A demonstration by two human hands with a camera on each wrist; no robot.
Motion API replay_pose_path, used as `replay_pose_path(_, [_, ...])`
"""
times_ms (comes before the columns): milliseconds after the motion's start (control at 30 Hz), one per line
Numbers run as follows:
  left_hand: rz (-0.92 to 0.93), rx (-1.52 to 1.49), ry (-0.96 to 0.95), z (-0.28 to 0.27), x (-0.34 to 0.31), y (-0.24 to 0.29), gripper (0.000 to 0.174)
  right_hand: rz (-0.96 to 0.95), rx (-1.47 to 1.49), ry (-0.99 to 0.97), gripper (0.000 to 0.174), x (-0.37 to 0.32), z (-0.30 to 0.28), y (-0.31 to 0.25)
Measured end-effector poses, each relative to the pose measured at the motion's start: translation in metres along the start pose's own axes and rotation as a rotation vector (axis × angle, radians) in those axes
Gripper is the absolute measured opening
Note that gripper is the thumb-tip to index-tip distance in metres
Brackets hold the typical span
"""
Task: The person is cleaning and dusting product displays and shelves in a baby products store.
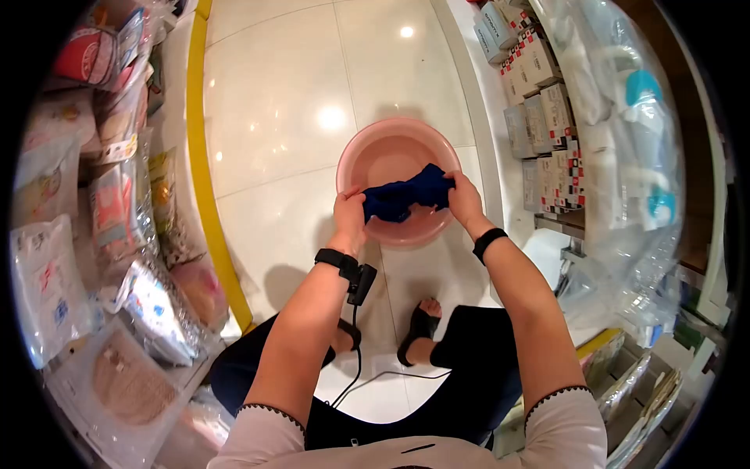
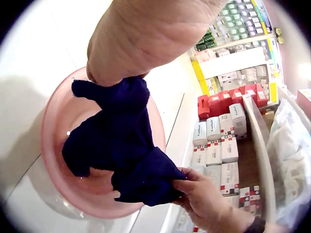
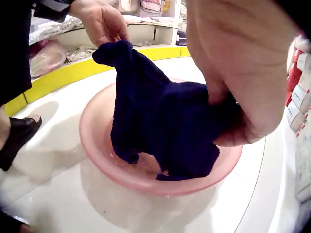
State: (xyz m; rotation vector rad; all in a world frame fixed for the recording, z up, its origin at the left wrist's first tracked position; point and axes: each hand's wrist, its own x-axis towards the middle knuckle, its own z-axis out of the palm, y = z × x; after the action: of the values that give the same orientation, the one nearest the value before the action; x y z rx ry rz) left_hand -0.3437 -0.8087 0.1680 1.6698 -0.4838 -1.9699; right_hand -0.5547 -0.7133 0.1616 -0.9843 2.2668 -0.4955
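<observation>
A dark blue cloth [image 1: 406, 194] is stretched between both hands over a pink plastic basin [image 1: 391, 147] on the floor. At the cloth's left end, my left hand [image 1: 349, 216] pinches the edge; in the right wrist view that hand [image 3: 103, 22] holds a bunched corner. My right hand [image 1: 467, 203] grips the opposite end, with its thumb and fingers closed on the fabric [image 3: 165, 121]. The cloth's lower edge droops in folds inside the basin's outline. Water shows in the basin [image 2: 53, 141] in the left wrist view.
Shelves of small boxes [image 1: 539, 62] line the right side. Plastic-wrapped goods [image 1: 51, 273] fill the left shelf behind a yellow edge strip [image 1: 199, 133]. A black cable [image 1: 357, 359] hangs near the sandalled feet [image 1: 422, 324] on glossy floor tiles [image 1: 273, 70].
</observation>
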Motion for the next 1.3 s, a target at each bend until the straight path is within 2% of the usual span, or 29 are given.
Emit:
replay_pose_path(33, [0.058,0.031,0.026,0.002,0.015,-0.007,0.032,-0.097,-0.117,0.032,0.033,0.01,0.012,0.004])
replay_pose_path(100, [0.294,0.476,0.097,0.006,0.04,-0.029,0.04,-0.296,-0.36,0.086,0.038,0.031,0.038,0.012])
replay_pose_path(133, [0.413,0.697,0.139,0.008,0.051,-0.039,0.044,-0.364,-0.391,0.009,0.051,0.036,0.051,0.016])
replay_pose_path(233, [0.794,1.207,-0.153,0.019,0.053,-0.048,0.057,-0.406,-0.611,-0.245,0.061,0.021,0.063,-0.021])
replay_pose_path(300, [0.486,1.281,-0.193,0.028,0.062,-0.067,0.055,-0.37,-0.694,-0.395,0.069,0.026,0.09,-0.013])
replay_pose_path(333, [0.329,1.313,-0.217,0.03,0.067,-0.074,0.054,-0.41,-0.784,-0.403,0.067,0.028,0.1,-0.006])
replay_pose_path(433, [0.135,1.288,-0.251,0.028,0.088,-0.09,0.056,-0.513,-0.912,-0.443,0.063,0.029,0.098,-0.006])
replay_pose_path(467, [0.2,1.205,-0.25,0.021,0.094,-0.096,0.055,-0.58,-0.853,-0.334,0.055,0.034,0.1,0.0])
replay_pose_path(500, [0.124,0.948,-0.287,0.015,0.102,-0.103,0.054,-0.559,-0.673,-0.274,0.046,0.044,0.102,0.001])
replay_pose_path(567, [-0.002,0.423,-0.346,0.008,0.118,-0.106,0.053,-0.326,-0.546,-0.145,0.039,0.048,0.1,-0.005])
replay_pose_path(600, [0.021,0.344,-0.214,0.024,0.082,-0.08,0.05,-0.351,-0.371,-0.145,0.036,0.057,0.107,0.003])
replay_pose_path(633, [-0.063,0.22,-0.25,0.022,0.086,-0.084,0.046,-0.371,-0.196,-0.144,0.033,0.071,0.119,0.017])
replay_pose_path(667, [-0.146,0.093,-0.289,0.022,0.09,-0.084,0.044,-0.391,-0.025,-0.142,0.031,0.074,0.112,0.009])
replay_pose_path(767, [-0.282,-0.169,-0.324,0.032,0.082,-0.075,0.038,-0.169,0.406,-0.529,0.029,0.056,0.074,-0.017])
replay_pose_path(800, [-0.315,-0.23,-0.322,0.038,0.072,-0.067,0.037,-0.122,0.483,-0.533,0.03,0.045,0.062,-0.029])
replay_pose_path(900, [-0.427,-0.383,-0.25,0.041,0.061,-0.051,0.034,0.168,0.954,-0.563,0.026,0.019,0.044,-0.043])
replay_pose_path(933, [-0.443,-0.477,-0.315,0.04,0.056,-0.046,0.03,0.208,1.06,-0.583,0.029,0.013,0.045,-0.041])
replay_pose_path(1000, [-0.408,-0.421,-0.379,0.038,0.06,-0.044,0.028,0.273,1.279,-0.627,0.034,0.008,0.048,-0.039])
replay_pose_path(1067, [-0.362,-0.392,-0.462,0.03,0.06,-0.048,0.028,0.089,0.952,-0.629,0.033,0.011,0.062,-0.035])
replay_pose_path(1133, [-0.333,-0.324,-0.397,0.028,0.059,-0.053,0.025,-0.123,0.736,-0.645,0.035,0.01,0.072,-0.033])
replay_pose_path(1200, [-0.306,-0.283,-0.286,0.031,0.052,-0.055,0.026,-0.382,0.632,-0.448,0.033,0.001,0.082,-0.031])
replay_pose_path(1233, [-0.296,-0.304,-0.298,0.033,0.048,-0.055,0.026,-0.511,0.573,-0.348,0.032,-0.001,0.086,-0.03])
replay_pose_path(1267, [-0.286,-0.328,-0.309,0.034,0.041,-0.055,0.027,-0.716,0.428,-0.235,0.028,0.0,0.083,-0.032])
replay_pose_path(1300, [-0.277,-0.353,-0.317,0.033,0.037,-0.056,0.027,-0.738,0.281,-0.214,0.025,-0.002,0.079,-0.033])
